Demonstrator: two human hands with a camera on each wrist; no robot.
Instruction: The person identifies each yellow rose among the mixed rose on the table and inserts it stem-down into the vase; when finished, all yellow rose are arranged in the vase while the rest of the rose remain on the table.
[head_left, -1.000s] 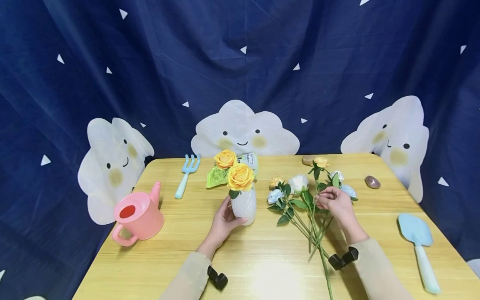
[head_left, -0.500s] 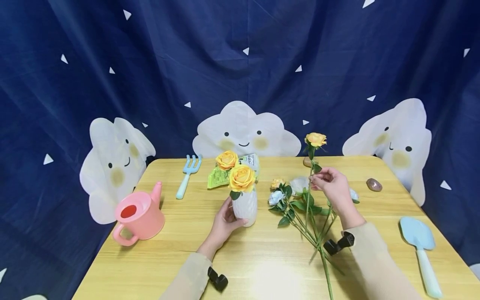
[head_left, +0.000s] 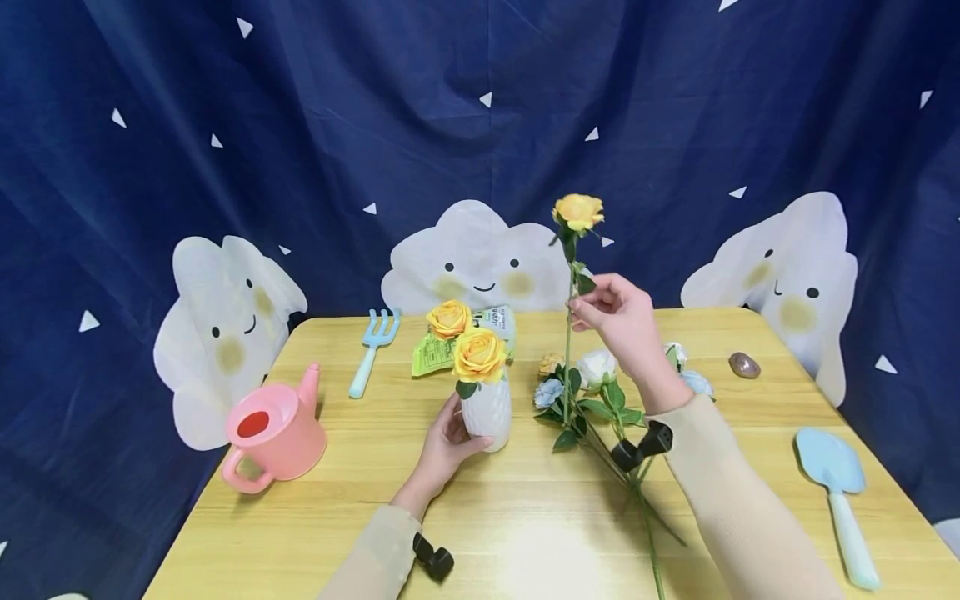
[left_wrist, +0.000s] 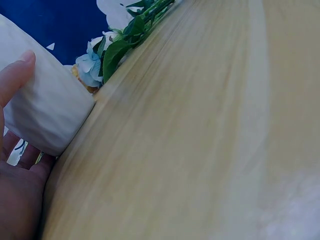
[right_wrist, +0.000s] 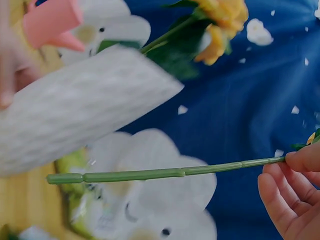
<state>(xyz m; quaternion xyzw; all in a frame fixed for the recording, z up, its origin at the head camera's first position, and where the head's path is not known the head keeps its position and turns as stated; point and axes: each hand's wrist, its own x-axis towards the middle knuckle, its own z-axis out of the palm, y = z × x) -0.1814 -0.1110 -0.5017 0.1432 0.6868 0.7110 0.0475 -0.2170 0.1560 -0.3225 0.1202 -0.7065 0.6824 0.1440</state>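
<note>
Right hand (head_left: 622, 315) up in centre frame, pinching long green stem of yellow fabric rose (head_left: 578, 212), stem near vertical, bloom on top. Down-left, left hand (head_left: 448, 440) wrapped round white ribbed vase (head_left: 487, 412) on wooden worktop (head_left: 525, 533), mouth just left of stem's lower end.

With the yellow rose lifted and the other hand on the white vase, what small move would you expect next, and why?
Probably the right hand carries the yellow rose leftward until its stem end hangs above the mouth of the white vase. The rose is pinched upright, clear of the flowers lying on the table, while the left hand grips the vase, which already holds two yellow roses.
</note>
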